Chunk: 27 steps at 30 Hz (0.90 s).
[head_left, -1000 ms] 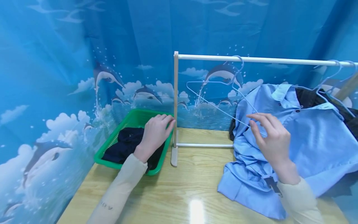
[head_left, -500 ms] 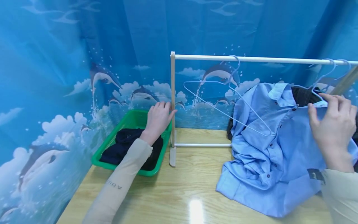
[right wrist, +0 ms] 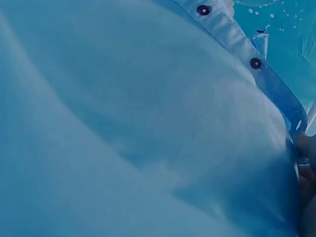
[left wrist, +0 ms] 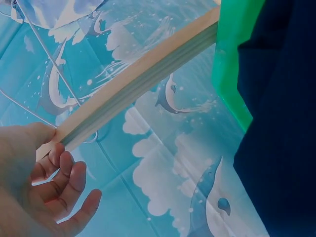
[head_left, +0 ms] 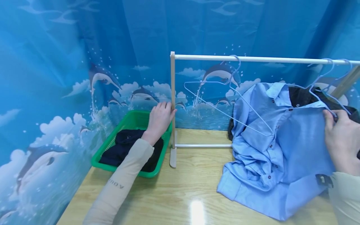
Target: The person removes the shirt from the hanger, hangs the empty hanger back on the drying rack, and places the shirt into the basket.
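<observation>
My left hand (head_left: 159,122) pinches the wooden post (head_left: 172,100) of the clothes rack between thumb and fingers; the left wrist view shows the thumb on one side of the post (left wrist: 133,81). My right hand (head_left: 343,140) pinches the light blue shirt (head_left: 303,137) near its collar, by the shoulder of a blue hanger (head_left: 312,86) hooked on the rail. That shirt is only partly on the hanger, its lower part bunched on the table. In the right wrist view, shirt fabric (right wrist: 163,113) fills most of the picture and little of the hand shows.
A bare blue hanger (head_left: 225,106) hangs from the white rail (head_left: 202,57). Behind the shirt is a black garment (head_left: 302,96) on another hanger. The green basket (head_left: 97,159) at left holds dark clothes (head_left: 123,147). A wooden table (head_left: 197,181) lies below; a dolphin-print curtain stands behind.
My right hand has moved right, from beside the bare hanger to the shirt's collar and shoulder. The left hand has closed its grip on the post. The view has shifted slightly.
</observation>
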Motion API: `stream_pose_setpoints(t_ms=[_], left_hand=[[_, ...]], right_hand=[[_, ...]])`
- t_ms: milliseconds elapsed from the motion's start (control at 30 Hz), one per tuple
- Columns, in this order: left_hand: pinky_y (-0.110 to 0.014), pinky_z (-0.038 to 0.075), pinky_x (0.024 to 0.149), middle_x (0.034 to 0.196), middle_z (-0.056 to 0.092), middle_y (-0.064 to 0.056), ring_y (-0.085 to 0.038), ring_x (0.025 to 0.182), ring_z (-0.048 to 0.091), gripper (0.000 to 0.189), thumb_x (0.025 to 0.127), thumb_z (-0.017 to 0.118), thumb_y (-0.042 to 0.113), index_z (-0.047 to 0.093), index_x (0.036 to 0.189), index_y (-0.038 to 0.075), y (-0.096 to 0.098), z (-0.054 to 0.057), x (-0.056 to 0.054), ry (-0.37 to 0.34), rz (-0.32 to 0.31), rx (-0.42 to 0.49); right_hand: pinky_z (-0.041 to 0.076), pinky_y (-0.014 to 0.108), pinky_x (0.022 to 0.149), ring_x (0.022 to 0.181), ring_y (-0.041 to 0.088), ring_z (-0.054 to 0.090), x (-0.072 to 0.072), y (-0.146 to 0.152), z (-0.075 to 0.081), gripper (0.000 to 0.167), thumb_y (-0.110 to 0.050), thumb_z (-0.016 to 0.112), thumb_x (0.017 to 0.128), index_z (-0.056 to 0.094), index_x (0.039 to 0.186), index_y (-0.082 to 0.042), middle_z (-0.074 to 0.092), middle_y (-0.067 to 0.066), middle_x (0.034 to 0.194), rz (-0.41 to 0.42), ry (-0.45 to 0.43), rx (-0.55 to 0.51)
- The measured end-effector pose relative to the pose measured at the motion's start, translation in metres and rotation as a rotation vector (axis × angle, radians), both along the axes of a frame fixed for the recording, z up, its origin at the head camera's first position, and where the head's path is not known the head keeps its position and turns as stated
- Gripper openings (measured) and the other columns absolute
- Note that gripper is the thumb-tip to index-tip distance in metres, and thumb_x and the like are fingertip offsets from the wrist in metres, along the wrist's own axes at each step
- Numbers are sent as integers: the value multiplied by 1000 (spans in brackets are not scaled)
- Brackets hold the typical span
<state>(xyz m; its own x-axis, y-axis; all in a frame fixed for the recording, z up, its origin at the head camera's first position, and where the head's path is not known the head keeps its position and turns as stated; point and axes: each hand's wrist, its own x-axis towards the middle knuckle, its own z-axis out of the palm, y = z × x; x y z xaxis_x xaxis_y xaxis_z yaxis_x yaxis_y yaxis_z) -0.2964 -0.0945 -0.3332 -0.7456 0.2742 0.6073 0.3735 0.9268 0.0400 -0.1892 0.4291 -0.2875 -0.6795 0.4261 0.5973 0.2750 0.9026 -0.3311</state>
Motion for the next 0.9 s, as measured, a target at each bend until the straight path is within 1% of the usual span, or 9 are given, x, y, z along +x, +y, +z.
stream_pose_setpoints(t_ms=[133,267,433,500,567,667,733,800,900], left_hand=[[-35,51,68,91,62,-8,-24,83,62,30,105,57,36,64,103,8,-1,0,0,8,-3,5],[-34,51,67,91,62,-7,-23,82,61,29,105,57,36,64,104,8,-1,0,0,0,-14,12],[-33,51,67,91,63,-8,-23,81,61,29,104,57,36,64,105,7,-2,1,-2,-10,-24,17],[-33,51,67,91,63,-8,-23,81,62,29,104,58,36,64,105,7,-2,1,-2,-8,-26,19],[-33,52,67,91,63,-8,-23,81,62,29,104,58,35,64,105,7,-2,2,-3,-9,-31,24],[-33,52,67,92,63,-8,-23,81,62,29,104,58,36,64,106,7,-3,1,-3,-15,-37,28],[-33,52,67,92,63,-7,-22,81,62,29,105,57,36,64,106,7,-3,1,-2,-23,-38,28],[-33,52,68,93,63,-7,-22,81,61,29,105,57,36,64,107,8,-3,1,-2,-31,-38,28],[-33,52,68,92,63,-7,-22,81,61,29,105,57,36,64,106,8,-2,0,-2,-36,-33,33]], right_hand=[[25,32,42,58,43,51,1,-2,3,58,-38,34,111,57,108,15,52,31,69,20,39,23],[21,25,41,59,43,50,3,-6,6,54,-34,38,111,59,103,14,53,32,70,26,72,0],[24,27,53,61,39,49,5,-14,9,46,-30,49,108,61,96,12,54,30,72,58,97,3],[23,24,56,61,32,47,5,-17,9,43,-28,52,108,62,97,12,56,29,75,65,122,3],[22,19,57,61,12,44,3,-19,9,40,-27,52,108,63,100,11,58,28,82,61,168,-11],[17,12,55,63,-12,26,2,-20,7,42,-30,51,108,65,106,10,61,27,92,37,233,-39],[18,14,57,63,-18,17,1,-20,6,45,-32,50,108,66,108,10,61,25,94,28,274,-48],[20,17,59,66,-16,18,1,-20,5,47,-35,49,108,65,109,9,60,21,94,17,295,-66],[20,20,61,68,-14,21,1,-19,7,48,-38,48,108,65,111,7,53,2,86,13,309,-110]])
